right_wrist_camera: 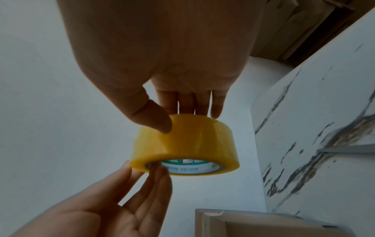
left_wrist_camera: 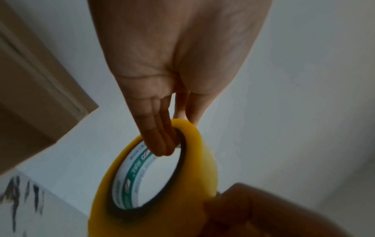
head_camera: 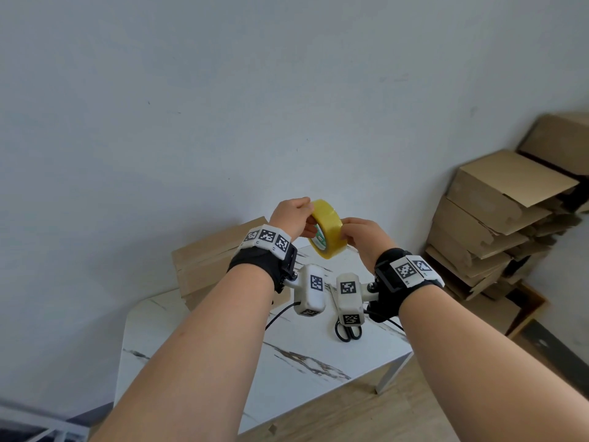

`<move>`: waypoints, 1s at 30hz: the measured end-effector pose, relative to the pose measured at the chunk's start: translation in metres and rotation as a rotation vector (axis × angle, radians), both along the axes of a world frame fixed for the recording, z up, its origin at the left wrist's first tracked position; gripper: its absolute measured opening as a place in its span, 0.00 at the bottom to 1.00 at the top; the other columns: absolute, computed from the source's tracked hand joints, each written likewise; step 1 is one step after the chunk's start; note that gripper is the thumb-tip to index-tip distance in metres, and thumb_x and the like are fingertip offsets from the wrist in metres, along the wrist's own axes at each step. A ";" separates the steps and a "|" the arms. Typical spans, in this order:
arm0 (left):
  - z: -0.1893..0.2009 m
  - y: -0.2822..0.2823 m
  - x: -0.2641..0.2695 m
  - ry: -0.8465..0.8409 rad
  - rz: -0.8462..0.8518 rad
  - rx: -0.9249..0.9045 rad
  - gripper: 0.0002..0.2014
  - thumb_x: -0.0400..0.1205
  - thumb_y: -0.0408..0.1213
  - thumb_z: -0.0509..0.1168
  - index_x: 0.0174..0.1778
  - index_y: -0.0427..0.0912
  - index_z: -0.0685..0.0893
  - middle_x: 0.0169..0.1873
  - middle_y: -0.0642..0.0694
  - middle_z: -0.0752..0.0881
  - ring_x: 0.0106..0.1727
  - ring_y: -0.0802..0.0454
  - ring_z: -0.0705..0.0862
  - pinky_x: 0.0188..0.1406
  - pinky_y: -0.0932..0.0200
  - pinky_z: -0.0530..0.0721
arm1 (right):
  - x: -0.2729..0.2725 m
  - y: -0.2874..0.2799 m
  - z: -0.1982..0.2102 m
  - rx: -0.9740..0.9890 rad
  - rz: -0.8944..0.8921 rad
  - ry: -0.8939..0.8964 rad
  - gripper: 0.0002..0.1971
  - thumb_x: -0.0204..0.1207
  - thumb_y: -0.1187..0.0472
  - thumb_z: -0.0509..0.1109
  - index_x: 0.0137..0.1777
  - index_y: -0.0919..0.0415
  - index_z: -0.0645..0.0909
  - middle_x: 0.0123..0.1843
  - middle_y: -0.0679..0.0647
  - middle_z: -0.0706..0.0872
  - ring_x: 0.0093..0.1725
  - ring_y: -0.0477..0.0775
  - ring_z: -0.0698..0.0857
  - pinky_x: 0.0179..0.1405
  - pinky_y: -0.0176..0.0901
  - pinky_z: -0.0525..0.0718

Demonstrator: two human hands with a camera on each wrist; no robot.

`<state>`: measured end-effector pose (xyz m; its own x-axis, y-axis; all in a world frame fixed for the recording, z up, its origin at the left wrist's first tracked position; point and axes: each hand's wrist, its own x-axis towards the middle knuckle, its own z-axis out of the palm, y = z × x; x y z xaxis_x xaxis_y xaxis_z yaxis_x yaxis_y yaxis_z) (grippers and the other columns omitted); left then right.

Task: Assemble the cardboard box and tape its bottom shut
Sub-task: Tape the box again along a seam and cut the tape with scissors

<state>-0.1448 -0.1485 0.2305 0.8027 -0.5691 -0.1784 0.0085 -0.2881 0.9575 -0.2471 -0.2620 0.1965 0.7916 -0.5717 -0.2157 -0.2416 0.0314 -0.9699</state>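
A yellow tape roll is held in the air above the table by both hands. My left hand grips its upper left rim. In the left wrist view my left hand has its fingers hooked into the core of the roll and its thumb on the outside. My right hand pinches the outer band; the right wrist view shows the thumb and fingers of my right hand on the roll. The cardboard box lies on the table behind my left wrist.
Black-handled scissors lie on the white marble table, under my right wrist. A pile of cardboard boxes stands on the floor at the right, against the wall. The table's right edge drops to a wooden floor.
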 end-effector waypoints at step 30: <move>-0.011 -0.011 -0.008 -0.725 0.006 0.544 0.08 0.84 0.33 0.55 0.52 0.40 0.80 0.57 0.42 0.81 0.57 0.43 0.81 0.46 0.58 0.72 | 0.000 -0.003 -0.005 -0.110 0.160 0.017 0.09 0.78 0.61 0.70 0.56 0.57 0.87 0.52 0.56 0.90 0.53 0.57 0.86 0.57 0.46 0.81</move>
<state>-0.1527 -0.1599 0.2200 0.8257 -0.5493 0.1289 -0.5404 -0.7043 0.4604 -0.2473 -0.2649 0.1911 0.8711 -0.4598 -0.1727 -0.2510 -0.1145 -0.9612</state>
